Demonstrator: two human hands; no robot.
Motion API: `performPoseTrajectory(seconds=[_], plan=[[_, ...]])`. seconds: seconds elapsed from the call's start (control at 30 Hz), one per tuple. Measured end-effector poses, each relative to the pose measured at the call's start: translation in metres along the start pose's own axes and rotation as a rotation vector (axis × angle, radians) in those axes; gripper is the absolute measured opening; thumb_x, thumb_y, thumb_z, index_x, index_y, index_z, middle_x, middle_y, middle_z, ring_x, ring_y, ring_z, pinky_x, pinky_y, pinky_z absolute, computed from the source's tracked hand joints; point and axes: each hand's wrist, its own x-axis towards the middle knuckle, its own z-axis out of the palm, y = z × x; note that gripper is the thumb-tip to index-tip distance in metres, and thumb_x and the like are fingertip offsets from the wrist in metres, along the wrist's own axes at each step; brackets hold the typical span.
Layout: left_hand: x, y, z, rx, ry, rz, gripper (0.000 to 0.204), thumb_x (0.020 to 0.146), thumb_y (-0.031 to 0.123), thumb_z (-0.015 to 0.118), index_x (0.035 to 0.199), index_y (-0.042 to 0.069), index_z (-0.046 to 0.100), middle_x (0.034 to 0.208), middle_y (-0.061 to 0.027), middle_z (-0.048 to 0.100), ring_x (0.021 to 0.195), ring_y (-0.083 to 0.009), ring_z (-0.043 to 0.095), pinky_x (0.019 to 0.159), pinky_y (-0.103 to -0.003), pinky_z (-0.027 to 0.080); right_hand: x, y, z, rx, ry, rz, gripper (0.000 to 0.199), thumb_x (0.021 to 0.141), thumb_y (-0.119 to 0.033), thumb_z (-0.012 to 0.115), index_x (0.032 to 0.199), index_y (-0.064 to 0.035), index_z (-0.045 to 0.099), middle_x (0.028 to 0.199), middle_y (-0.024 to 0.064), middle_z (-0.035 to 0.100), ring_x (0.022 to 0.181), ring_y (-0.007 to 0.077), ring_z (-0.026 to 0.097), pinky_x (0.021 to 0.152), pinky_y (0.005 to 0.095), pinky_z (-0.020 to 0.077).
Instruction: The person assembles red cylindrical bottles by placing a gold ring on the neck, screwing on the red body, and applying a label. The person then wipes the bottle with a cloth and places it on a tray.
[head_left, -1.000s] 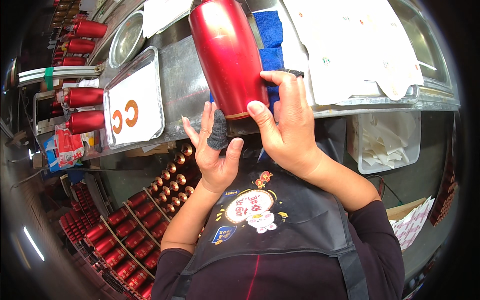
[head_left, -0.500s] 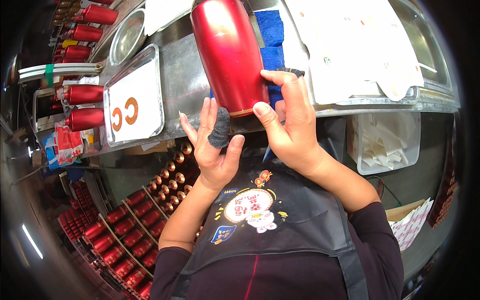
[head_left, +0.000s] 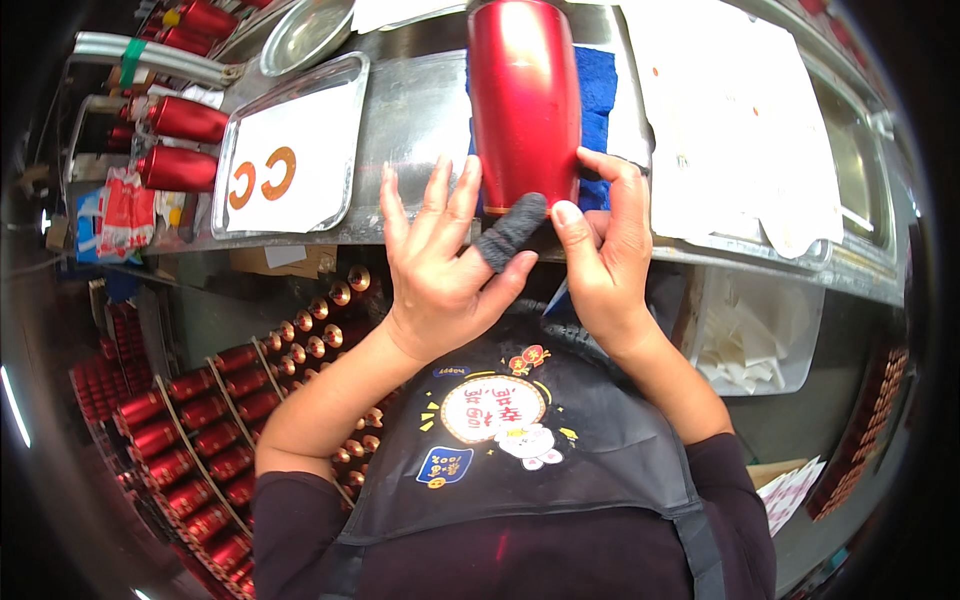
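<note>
Red metal bottle (head_left: 523,100) lying on blue cloth (head_left: 597,85) on your steel counter (head_left: 420,110), your right hand (head_left: 605,250) gripping its base, your left hand (head_left: 440,270) open, grey-sleeved thumb (head_left: 508,232) pressing the rim.

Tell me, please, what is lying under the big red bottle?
A blue cloth lies under the red bottle, showing on its right side on the metal counter. The part beneath the bottle is covered, so anything else there cannot be seen.

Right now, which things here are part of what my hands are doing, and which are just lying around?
In hand:
left hand with grey thumb cot
right hand
red metal bottle
blue cloth beneath it

Lying about:
tray with two orange C-shapes
round steel dish
white sheet
racked red bottles
</note>
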Motion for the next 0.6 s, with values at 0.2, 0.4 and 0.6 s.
performPoseTrajectory(seconds=[0.2,0.4,0.6], plan=[[0.021,0.006,-0.011,0.081,0.008,0.101,0.029,0.068,0.027,0.083,0.092,0.01,0.079,0.146,-0.0257,0.053,0.132,-0.0507,0.051,0.113,-0.072,0.018,-0.003,0.008,-0.009,0.085,-0.103,0.03,0.04,0.098,0.003,0.05,0.138,0.0014,0.05,0.129,0.0073,0.054,0.084,0.0048,0.054,0.072,0.0197,0.0445],[0.041,0.028,0.01,0.077,0.025,0.159,0.023,0.067,0.024,0.08,0.062,0.007,0.066,0.146,-0.0218,0.054,0.142,-0.0532,0.038,0.112,-0.079,0.008,-0.014,0.002,-0.031,0.155,-0.055,0.162,0.04,0.095,0.007,0.046,0.133,0.0023,0.055,0.122,0.0089,0.058,0.081,0.0056,0.058,0.074,0.0217,0.0487],[0.021,-0.006,0.023,-0.175,0.18,-0.024,0.058,0.073,0.014,0.078,0.129,0.008,0.064,0.153,-0.0192,0.049,0.142,-0.0441,0.042,0.114,-0.073,0.01,-0.025,-0.017,-0.027,-0.251,-0.115,-0.294,0.036,0.088,0.005,0.062,0.123,-0.0007,0.062,0.094,0.0135,0.071,0.057,0.0183,0.06,0.055,0.0312,0.046]])
